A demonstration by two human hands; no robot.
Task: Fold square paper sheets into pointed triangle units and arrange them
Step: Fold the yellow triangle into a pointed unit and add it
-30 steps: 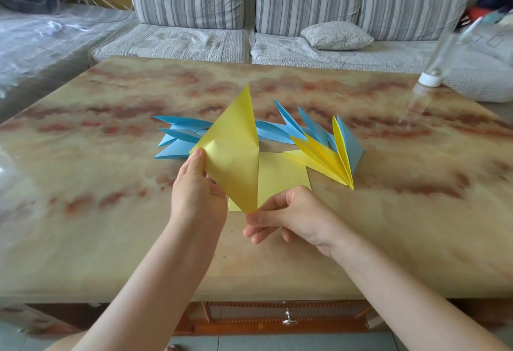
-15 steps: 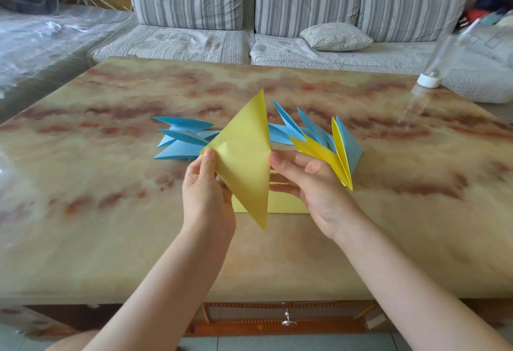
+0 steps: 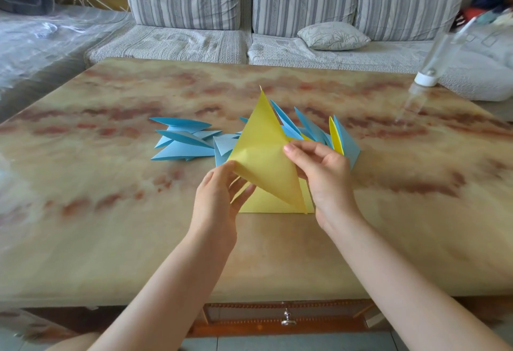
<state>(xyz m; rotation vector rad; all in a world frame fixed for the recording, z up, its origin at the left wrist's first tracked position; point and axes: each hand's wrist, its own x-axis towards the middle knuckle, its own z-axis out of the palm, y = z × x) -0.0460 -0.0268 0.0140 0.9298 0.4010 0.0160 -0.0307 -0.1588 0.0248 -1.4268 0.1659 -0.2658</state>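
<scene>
I hold a folded yellow paper upright above the table, its long point up and another point down. My left hand pinches its left corner, and my right hand pinches its right edge. Under it a flat yellow sheet lies on the table, mostly hidden. Behind, several blue pointed units lie to the left. More blue units with a yellow unit among them stand fanned to the right, behind my right hand.
The marble-patterned table has a drawer knob under its near edge. A clear bottle with a white cap stands at the far right. A striped sofa with a small cushion lies beyond the table.
The yellow paper has turned and flattened toward me. My right hand rose from the table to its right edge, and my left hand shifted to the left corner.
</scene>
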